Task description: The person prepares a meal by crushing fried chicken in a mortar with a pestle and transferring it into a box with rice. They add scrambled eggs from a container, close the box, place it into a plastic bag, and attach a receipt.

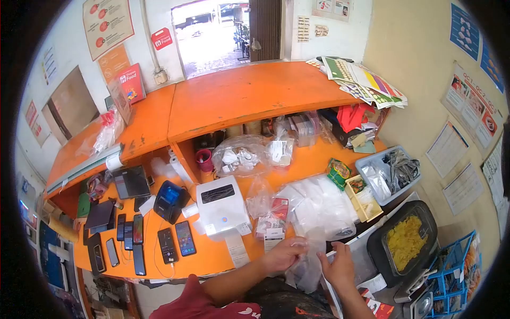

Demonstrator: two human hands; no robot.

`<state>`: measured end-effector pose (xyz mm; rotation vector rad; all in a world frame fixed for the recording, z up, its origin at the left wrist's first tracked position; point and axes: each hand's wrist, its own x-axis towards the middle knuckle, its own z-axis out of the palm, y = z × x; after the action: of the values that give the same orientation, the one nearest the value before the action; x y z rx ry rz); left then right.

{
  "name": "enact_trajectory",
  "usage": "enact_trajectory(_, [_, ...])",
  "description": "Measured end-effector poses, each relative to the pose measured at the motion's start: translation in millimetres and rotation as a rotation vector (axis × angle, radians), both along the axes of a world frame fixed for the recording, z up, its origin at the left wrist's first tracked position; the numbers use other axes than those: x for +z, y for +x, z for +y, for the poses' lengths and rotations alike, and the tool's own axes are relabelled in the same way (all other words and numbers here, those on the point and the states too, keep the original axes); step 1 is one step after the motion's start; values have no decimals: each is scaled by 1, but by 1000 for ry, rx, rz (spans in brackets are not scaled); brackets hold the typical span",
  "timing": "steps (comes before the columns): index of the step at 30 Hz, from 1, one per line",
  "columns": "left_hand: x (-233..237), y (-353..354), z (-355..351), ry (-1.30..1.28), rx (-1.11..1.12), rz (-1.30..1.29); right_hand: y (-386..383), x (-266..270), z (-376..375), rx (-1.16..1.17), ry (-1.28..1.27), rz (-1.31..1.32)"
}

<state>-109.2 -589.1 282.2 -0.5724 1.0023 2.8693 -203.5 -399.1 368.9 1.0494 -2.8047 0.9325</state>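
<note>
1. The left hand (288, 254) pinches the upper part of a clear plastic bag (305, 271), which hangs in front of the dark apron.
2. The right hand (339, 266) is at the bag's other side, thumb and forefinger parted; I cannot tell whether it touches the plastic.
3. Right of the hands, a black tub (376, 244) contains yellow food (406, 242), with blue wire racks (456, 276) beside it.
4. On the orange tabletop (212, 260), phones (167, 246) lie at the left, near a blue-screened card terminal (171, 201).
5. A white printer (223, 204) stands near the middle, a paper strip (237, 251) in front of it.
6. Beyond the hands lies a pile of clear bags (319, 204), left of a yellow tray (363, 199) and a grey bin (390, 178).
7. Farther back, a raised orange counter (255, 95) bears printed sheets (364, 80) at its right end.
</note>
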Motion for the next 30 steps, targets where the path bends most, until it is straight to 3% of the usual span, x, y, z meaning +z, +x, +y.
enact_trajectory(2, [25,-2,12,-247,17,23,3,3,-4,27,-59,26])
enact_trajectory(6, [60,-9,35,-703,-145,31,-7,-20,2,38,-120,-1142])
enact_trajectory(7, [61,-12,38,-806,-211,13,-5,-16,4,-10,-214,-1274])
enact_trajectory(9, [56,-13,44,-726,-237,102,-1,-6,7,-110,-405,-1536])
enact_trajectory(10, [53,-12,46,-684,-253,144,1,-10,9,-98,-424,-1524])
enact_trajectory(12, [42,-11,35,-869,-272,197,0,-22,21,-75,-461,-1495])
enact_trajectory(15, [57,-5,4,-1109,-298,72,-6,-33,45,97,-75,-917])
enact_trajectory(18, [39,-10,-21,-1419,-186,-80,5,21,46,85,317,-463])
enact_trajectory(19, [26,-12,-28,-1538,-123,-117,4,6,55,61,331,-365])
enact_trajectory(21, [44,-18,-58,-1602,23,-155,-9,-38,87,15,358,-166])
enact_trajectory(22, [52,-17,-72,-1633,100,-173,-19,-36,100,-52,359,-199])
enact_trajectory(24, [21,-12,-112,-1459,130,-109,-31,-22,122,-187,357,-267])
enact_trajectory(27, [24,-12,-113,-1394,260,2,-34,-30,144,-193,468,-277])
enact_trajectory(29, [44,-22,-95,-1307,410,-13,-27,-37,148,-213,411,-328])
enact_trajectory(30, [50,-28,-85,-1410,380,25,-23,-33,144,-224,382,-349])
